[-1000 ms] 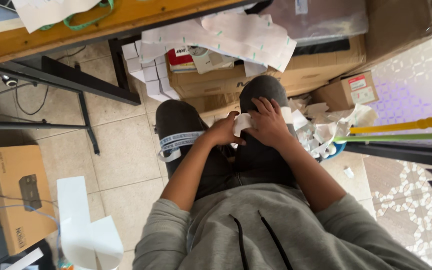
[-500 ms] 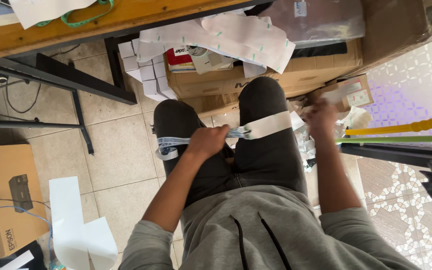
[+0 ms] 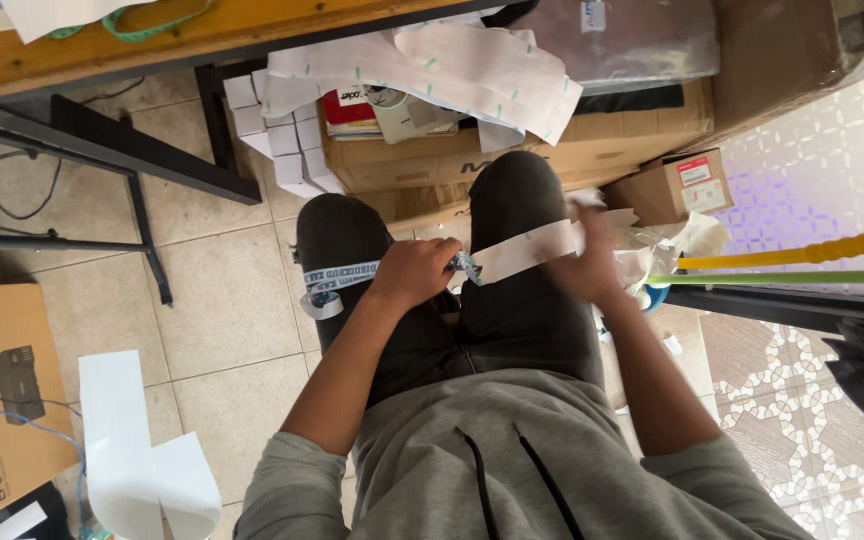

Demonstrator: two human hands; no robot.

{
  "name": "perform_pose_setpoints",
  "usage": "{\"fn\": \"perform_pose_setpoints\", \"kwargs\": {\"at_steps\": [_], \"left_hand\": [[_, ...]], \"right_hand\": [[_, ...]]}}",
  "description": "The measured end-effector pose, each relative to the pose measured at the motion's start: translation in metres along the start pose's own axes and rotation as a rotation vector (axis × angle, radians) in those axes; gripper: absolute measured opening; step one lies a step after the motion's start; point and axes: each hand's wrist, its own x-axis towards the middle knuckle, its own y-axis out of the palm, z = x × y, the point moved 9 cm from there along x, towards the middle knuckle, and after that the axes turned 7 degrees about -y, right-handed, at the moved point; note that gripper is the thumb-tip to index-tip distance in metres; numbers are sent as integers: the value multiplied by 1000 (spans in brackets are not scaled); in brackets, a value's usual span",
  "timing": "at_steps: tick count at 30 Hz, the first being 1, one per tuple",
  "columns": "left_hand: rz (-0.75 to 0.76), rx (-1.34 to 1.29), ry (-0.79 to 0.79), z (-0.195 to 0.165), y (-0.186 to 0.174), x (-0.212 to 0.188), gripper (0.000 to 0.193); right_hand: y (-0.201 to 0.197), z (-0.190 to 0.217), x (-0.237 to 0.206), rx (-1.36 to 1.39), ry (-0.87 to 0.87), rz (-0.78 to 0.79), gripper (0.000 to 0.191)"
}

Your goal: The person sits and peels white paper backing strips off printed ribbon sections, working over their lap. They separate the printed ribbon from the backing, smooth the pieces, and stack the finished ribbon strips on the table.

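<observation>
Risk of tearing the white paper strip (image 3: pixel 527 250), or of it slipping free, if pulled too hard across the lap, since it is stretched taut over the right thigh between both hands. Left hand (image 3: pixel 414 272) closed on the strip's printed end, with a loose curl of printed tape (image 3: pixel 324 300) trailing past the left knee. Right hand (image 3: pixel 592 262) blurred, probably pinching the strip's far end beside crumpled paper scraps (image 3: pixel 667 245).
</observation>
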Motion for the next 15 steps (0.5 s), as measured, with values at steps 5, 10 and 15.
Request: {"fn": "perform_pose_setpoints", "kwargs": {"at_steps": [5,10,15], "left_hand": [[-146,-68,120,-7,-33,1,32],[-13,38,-62,26,-37,-18,36],[8,-22,-162,55,-36,-45,33]], "right_hand": [[50,103,19,-25,-468,241,54],[51,74,38,72,-381,269,29],[11,4,38,35,-71,159,17]]}}
